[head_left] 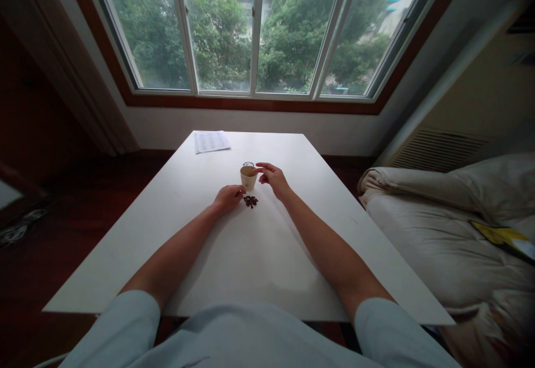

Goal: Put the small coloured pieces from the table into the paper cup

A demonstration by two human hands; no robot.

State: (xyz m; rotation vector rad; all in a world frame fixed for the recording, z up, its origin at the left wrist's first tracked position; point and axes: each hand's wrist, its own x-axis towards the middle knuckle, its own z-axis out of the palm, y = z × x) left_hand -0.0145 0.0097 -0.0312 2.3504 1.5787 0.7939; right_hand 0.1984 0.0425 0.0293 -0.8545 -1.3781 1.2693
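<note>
A pale paper cup [248, 180] stands upright near the middle of the white table [259, 256]. Just in front of it lies a small pile of dark brown pieces [251, 202], like beans, too small to name surely. My left hand [229, 197] rests low beside the cup and pile, its fingers closed together at the cup's lower left; whatever they pinch is hidden. Over the cup's right rim reaches my right hand [272, 178], index finger stretched out and apart from the others, nothing visible in it. Behind the cup shows the round rim of a clear container [248, 164], mostly hidden.
Printed paper sheets [212, 141] lie at the table's far left corner. Beyond the table is a wide window [254, 33]. A beige sofa [418, 234] stands along the right side, with a yellow and black item [497, 235] on it. Cables [20, 226] lie on the floor at left.
</note>
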